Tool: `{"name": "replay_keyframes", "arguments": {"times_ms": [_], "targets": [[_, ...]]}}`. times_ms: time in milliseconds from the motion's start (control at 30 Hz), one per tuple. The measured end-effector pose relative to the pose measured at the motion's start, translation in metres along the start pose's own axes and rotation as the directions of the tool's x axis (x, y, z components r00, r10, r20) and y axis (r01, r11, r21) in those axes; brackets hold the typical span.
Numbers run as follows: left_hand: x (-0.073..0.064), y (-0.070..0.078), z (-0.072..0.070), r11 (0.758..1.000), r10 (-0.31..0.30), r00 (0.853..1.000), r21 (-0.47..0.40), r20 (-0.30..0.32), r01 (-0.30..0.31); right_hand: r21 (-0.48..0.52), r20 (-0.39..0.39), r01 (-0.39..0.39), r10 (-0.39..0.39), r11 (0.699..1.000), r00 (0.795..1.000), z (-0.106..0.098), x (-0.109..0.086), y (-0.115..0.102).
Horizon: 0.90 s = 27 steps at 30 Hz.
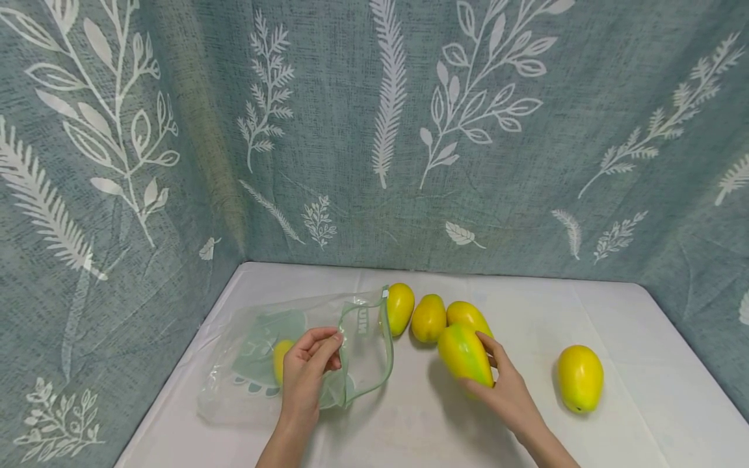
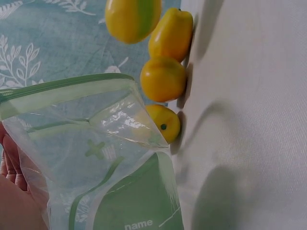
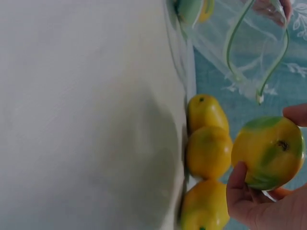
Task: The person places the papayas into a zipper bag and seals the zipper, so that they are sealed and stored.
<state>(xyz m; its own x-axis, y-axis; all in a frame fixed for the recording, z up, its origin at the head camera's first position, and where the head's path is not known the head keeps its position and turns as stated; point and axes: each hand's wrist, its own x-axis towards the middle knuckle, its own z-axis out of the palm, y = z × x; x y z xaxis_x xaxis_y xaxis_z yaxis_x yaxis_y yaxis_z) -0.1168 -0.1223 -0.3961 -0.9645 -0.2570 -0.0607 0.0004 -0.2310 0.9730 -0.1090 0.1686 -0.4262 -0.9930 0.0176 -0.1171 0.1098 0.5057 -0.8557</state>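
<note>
My left hand pinches the green-edged rim of a clear zip bag, whose mouth gapes toward the right. Inside the bag a yellow mango shows partly behind that hand. Held above the table in my right hand is a yellow mango with a green streak, to the right of the bag's mouth. In the right wrist view, fingers and thumb of the right hand wrap round this mango. Green print and the word "name" show on the bag in the left wrist view.
Behind the held mango, three more stand in a row: a left one, a middle one and a right one. Another mango lies apart at the right. A leaf-patterned curtain hangs behind the white table.
</note>
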Motion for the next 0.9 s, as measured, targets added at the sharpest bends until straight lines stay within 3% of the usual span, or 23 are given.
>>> {"name": "replay_keyframes", "arguments": {"times_ms": [633,900], "targets": [[-0.001,-0.002,0.002,1.0,-0.002,1.0,-0.004,0.009,0.002,0.137,0.048,0.086,-0.094,0.987,0.994,0.038,0.013,-0.031],[-0.001,-0.002,0.002,1.0,-0.001,1.0,-0.018,0.021,0.002,0.194,0.108,0.159,-0.182,0.968,0.977,0.053,0.015,-0.046]]}}
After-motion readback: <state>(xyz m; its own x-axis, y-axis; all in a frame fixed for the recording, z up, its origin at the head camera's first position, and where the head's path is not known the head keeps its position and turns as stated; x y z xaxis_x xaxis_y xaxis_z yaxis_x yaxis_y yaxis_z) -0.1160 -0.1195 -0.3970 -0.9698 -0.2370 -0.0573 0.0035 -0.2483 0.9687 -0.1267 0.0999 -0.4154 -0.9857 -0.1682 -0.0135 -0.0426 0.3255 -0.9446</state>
